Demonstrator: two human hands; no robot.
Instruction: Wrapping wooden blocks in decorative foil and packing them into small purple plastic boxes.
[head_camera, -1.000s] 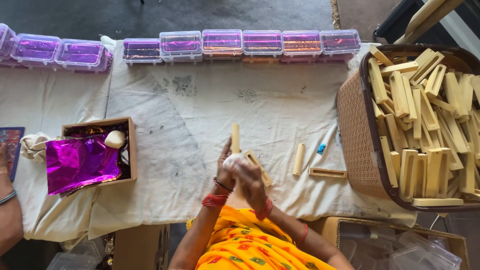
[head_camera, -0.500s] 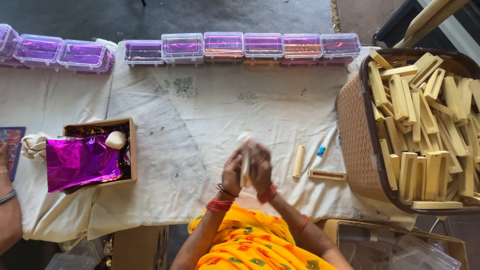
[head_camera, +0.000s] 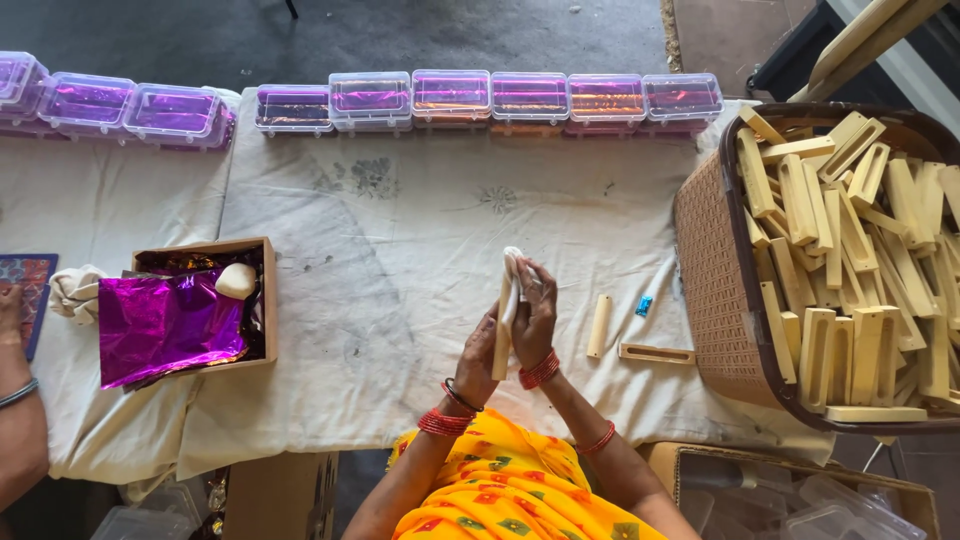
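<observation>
Cream-coloured wood fills most of this scene. Above the middle of the desk (head_camera: 420, 240), which is covered with a stained pale cloth, the person holds a long wooden stick (head_camera: 502, 335) upright between both hands. The left hand (head_camera: 478, 362) grips the lower part of the stick, its fingers closed around it. The right hand (head_camera: 537, 318) presses against the stick's upper side, its fingers (head_camera: 528, 278) curled over a small white cloth (head_camera: 513, 262) that caps the top end of the stick. Red bangles circle both wrists.

Just to the right of the hands, a short wooden piece (head_camera: 598, 326) lies on the cloth, with a small blue object (head_camera: 644, 306) beside it and a slotted wooden frame (head_camera: 656, 353) lying flat nearer the desk's front edge. Further right, a brown woven basket (head_camera: 712, 290) is heaped with many similar cream wooden pieces.

To the left, well apart from the hands, an open cardboard box (head_camera: 262, 300) holds crumpled purple foil (head_camera: 168, 325) and a pale rounded lump (head_camera: 235, 281). A bunched white rag (head_camera: 78, 293) lies just beside the box. Along the far edge of the desk runs a row of clear plastic boxes (head_camera: 450, 98) showing purple and orange contents. At the far left edge, another person's arm (head_camera: 18, 400) with a bangle rests on the desk.
</observation>
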